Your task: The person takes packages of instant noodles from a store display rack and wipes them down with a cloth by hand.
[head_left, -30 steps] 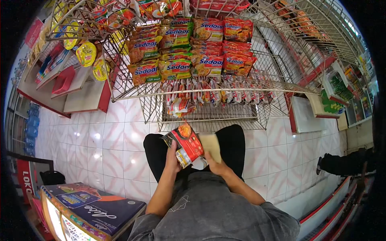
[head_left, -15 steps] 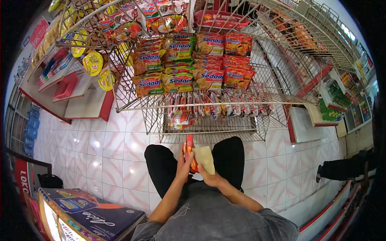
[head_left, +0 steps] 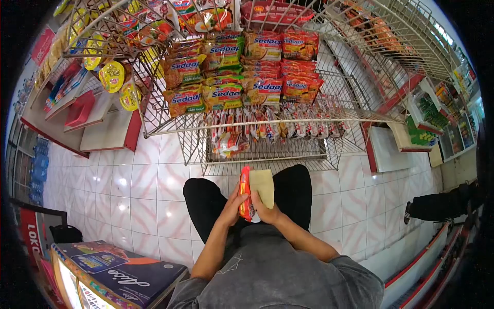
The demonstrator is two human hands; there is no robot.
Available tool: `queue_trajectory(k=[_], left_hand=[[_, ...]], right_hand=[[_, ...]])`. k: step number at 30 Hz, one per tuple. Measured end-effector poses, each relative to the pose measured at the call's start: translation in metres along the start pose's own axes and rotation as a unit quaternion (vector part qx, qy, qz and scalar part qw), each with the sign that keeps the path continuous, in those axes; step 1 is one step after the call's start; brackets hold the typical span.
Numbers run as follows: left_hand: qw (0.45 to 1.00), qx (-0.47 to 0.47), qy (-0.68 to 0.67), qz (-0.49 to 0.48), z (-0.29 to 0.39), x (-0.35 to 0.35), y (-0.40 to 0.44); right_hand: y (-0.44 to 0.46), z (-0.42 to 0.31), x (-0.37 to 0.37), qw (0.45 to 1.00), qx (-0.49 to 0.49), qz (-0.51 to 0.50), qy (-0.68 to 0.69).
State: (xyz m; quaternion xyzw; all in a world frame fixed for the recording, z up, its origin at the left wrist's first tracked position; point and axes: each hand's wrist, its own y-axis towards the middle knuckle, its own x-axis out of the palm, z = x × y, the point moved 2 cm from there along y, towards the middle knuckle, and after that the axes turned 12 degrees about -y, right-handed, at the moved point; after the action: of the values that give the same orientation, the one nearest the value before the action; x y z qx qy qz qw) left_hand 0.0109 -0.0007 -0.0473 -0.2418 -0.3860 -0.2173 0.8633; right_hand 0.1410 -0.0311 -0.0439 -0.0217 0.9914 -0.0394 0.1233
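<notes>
My left hand [head_left: 231, 208] is closed around a red packet [head_left: 244, 186], which stands on edge in front of my lap and looks like an instant noodle packet. My right hand [head_left: 268, 212] grips a pale yellow cloth [head_left: 264, 184], its upper part spread out beside the packet. The right thumb lies close to the packet's side; I cannot tell whether it touches. Beyond my knees, a wire rack [head_left: 236, 123] carries rows of Mie Sedaap noodle packets [head_left: 225, 96].
Smaller packets [head_left: 265, 129] fill a lower tier of the rack. Yellow noodle cups [head_left: 111, 76] hang at the left. An Aice freezer [head_left: 139, 275] stands by my left side. A person's dark-clothed leg [head_left: 437, 207] stretches in from the right over the tiled floor [head_left: 154, 177].
The red packet has turned so more of its printed side shows. The yellow cloth has tilted upright and come closer against the packet. My view has shifted slightly.
</notes>
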Motion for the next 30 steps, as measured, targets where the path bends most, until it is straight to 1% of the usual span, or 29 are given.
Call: queue_trajectory(k=[1,3,4,5,8,9,11,12,13,14,15,16,18,19,20,21,22,23,26,27,30], left_hand=[[0.999,0.001,0.039,-0.006,-0.005,-0.007,0.0],[0.991,-0.01,0.136,-0.016,-0.005,-0.006,-0.002],[0.982,-0.015,0.185,-0.022,0.0,0.001,-0.003],[0.974,-0.017,0.224,-0.041,0.006,0.011,-0.005],[0.988,-0.008,0.15,-0.016,0.0,0.008,0.002],[0.988,0.002,0.147,0.043,-0.006,0.0,0.008],[0.977,0.023,0.136,0.16,-0.021,-0.022,0.021],[0.982,0.031,0.076,0.17,-0.023,-0.025,0.022],[0.983,0.038,0.014,0.179,-0.024,-0.028,0.023],[0.98,0.046,-0.047,0.185,-0.024,-0.031,0.027],[0.982,0.078,-0.008,0.17,-0.013,-0.02,0.022],[0.983,0.08,-0.111,0.122,-0.014,-0.038,0.029],[0.97,0.071,-0.172,0.155,-0.002,-0.04,0.03],[0.962,0.086,-0.152,0.21,0.004,-0.033,0.029],[0.96,0.096,-0.154,0.214,0.01,-0.027,0.028],[0.958,0.105,-0.156,0.219,0.014,-0.021,0.025],[0.955,0.112,-0.158,0.223,0.017,-0.02,0.022],[0.956,0.134,-0.177,0.192,0.016,-0.031,0.025],[0.942,0.174,-0.236,0.165,0.024,-0.037,0.029],[0.94,0.182,-0.258,0.13,0.03,-0.022,0.024],[0.975,0.148,-0.148,0.076,0.039,0.002,0.011]], right_hand=[[0.001,-0.002,-0.001,0.999,0.035,0.006,0.011],[0.009,0.013,0.0,0.995,0.063,0.045,0.068],[0.012,0.024,0.002,0.99,0.075,0.066,0.096],[0.015,0.034,0.002,0.983,0.093,0.065,0.144],[0.014,0.017,0.004,0.985,0.044,0.14,0.094],[0.01,0.001,0.002,0.989,0.056,0.093,0.104],[0.004,-0.015,0.004,0.999,-0.013,0.023,0.025],[0.0,-0.019,0.008,0.999,-0.046,-0.01,-0.015],[0.004,-0.009,0.018,0.998,-0.047,-0.027,-0.029],[0.006,-0.007,0.018,0.994,-0.086,-0.037,-0.054],[0.007,-0.027,0.013,0.988,-0.124,-0.048,-0.08],[0.007,-0.038,0.01,0.98,-0.16,-0.06,-0.105],[0.004,-0.037,0.013,0.967,-0.198,-0.071,-0.146],[0.004,-0.044,0.011,0.956,-0.221,-0.08,-0.173],[0.004,-0.048,0.009,0.945,-0.244,-0.089,-0.2],[0.003,-0.042,0.011,0.953,-0.212,-0.101,-0.192],[0.003,-0.037,0.012,0.951,-0.208,-0.103,-0.203],[0.001,-0.033,0.012,0.95,-0.202,-0.104,-0.215],[0.0,-0.02,0.013,0.946,-0.201,-0.102,-0.232],[-0.001,-0.015,0.013,0.945,-0.203,-0.102,-0.235],[0.002,-0.003,0.011,0.975,-0.132,-0.072,-0.161]])
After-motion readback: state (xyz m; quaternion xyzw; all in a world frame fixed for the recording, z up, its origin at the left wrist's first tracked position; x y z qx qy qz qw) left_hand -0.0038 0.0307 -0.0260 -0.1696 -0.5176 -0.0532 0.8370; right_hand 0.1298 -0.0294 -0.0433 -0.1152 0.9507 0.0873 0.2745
